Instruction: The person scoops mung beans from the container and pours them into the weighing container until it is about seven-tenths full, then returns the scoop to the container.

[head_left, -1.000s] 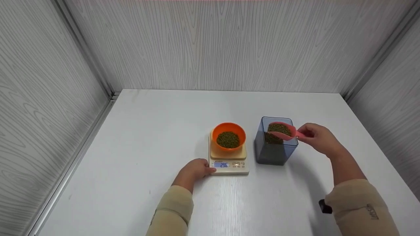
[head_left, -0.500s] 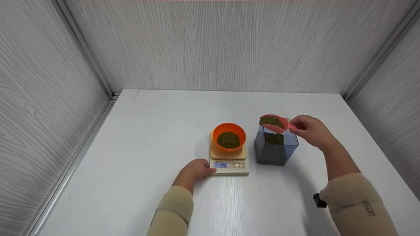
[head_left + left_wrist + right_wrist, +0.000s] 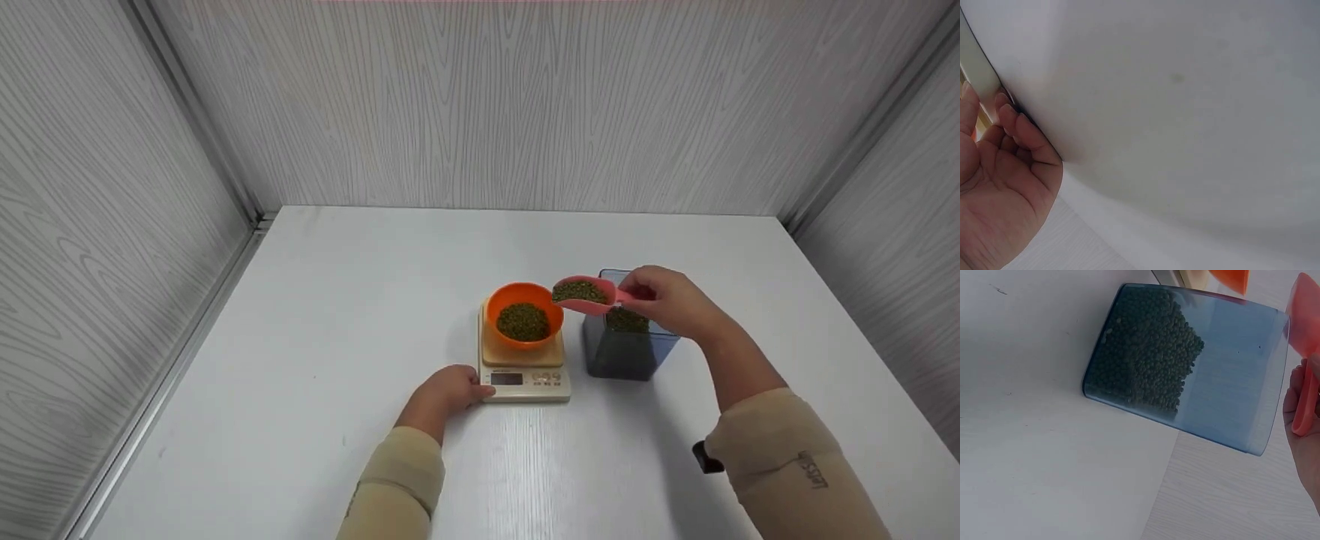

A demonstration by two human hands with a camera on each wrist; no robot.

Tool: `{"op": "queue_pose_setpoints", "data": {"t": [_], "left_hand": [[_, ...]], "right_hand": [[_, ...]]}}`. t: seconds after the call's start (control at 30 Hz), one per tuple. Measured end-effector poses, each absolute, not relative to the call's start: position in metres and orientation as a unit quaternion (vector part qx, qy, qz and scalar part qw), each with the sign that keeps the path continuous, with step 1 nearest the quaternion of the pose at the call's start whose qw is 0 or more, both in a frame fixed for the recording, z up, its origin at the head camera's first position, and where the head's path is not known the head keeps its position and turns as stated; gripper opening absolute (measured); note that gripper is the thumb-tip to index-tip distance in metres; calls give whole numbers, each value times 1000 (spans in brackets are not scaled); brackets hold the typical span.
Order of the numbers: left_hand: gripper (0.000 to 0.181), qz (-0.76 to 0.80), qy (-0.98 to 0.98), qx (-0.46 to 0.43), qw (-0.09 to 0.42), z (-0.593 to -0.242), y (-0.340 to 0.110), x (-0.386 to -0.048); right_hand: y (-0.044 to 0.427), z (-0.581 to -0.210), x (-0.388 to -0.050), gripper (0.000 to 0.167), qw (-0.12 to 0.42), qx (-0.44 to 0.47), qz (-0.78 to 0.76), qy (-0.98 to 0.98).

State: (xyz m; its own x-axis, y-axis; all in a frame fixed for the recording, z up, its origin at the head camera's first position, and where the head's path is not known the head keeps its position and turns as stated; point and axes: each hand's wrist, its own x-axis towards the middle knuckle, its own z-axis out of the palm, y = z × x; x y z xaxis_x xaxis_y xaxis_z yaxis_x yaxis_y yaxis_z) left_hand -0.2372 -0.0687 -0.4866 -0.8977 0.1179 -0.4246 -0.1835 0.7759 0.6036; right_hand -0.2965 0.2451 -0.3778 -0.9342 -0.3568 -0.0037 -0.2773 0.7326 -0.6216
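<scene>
My right hand (image 3: 671, 300) grips the handle of a pink scoop (image 3: 592, 306) heaped with small green beans, likely mung beans. The scoop's tip hangs by the right rim of an orange bowl (image 3: 498, 296), which also holds beans (image 3: 523, 322). Under the bowl is a kitchen scale (image 3: 551, 394), its display dark. At the scale's near left corner, my left hand (image 3: 450, 388) holds the edge, thumb on top and fingers curled at the side, as the left wrist view shows. A clear bluish container (image 3: 1235, 371), partly full of beans, stands below my right hand.
All of it stands on a white table (image 3: 360, 300). Wood-grain panels rise behind (image 3: 480, 105) and at both sides. The container stands just right of the scale, with a narrow gap between them.
My right hand has lifted the loaded scoop out over the container and carried it left to the bowl's rim. The scale's display, lit with 296 before, has gone dark. My left hand stays put.
</scene>
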Motion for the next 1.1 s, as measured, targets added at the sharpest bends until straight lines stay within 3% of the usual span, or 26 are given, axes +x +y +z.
{"op": "queue_pose_setpoints", "data": {"t": [0.6, 1.1], "left_hand": [[31, 327, 918, -9, 224, -485, -69, -236], [29, 350, 908, -29, 227, -486, -70, -236]], "right_hand": [[219, -375, -298, 13, 47, -239, -234, 941], [210, -370, -300, 11, 55, -229, -207, 950]]}}
